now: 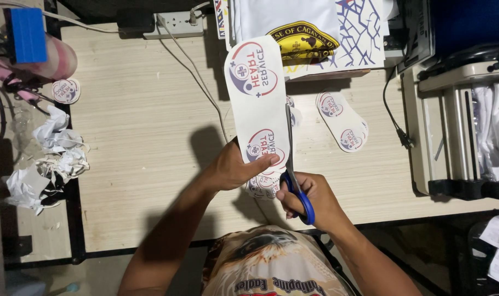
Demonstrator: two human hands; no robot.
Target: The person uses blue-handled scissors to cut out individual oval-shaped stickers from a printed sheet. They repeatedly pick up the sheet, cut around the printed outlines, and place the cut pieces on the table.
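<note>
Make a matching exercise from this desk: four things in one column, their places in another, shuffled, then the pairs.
1. scissors
2. paper strip
3. crumpled scraps
4. power strip

a. far edge of the desk
b. in the left hand
c. left of the desk
d. in the right hand

Pairs: 1-d, 2-b, 3-c, 4-a

A pale wooden table (140, 164) carries a white power strip (174, 24) at its far edge, a cut strip of round printed stickers (341, 120) toward the right, one loose round sticker (66, 91) near the left edge, and stacked printed sheets (337, 33) at the back.
</note>
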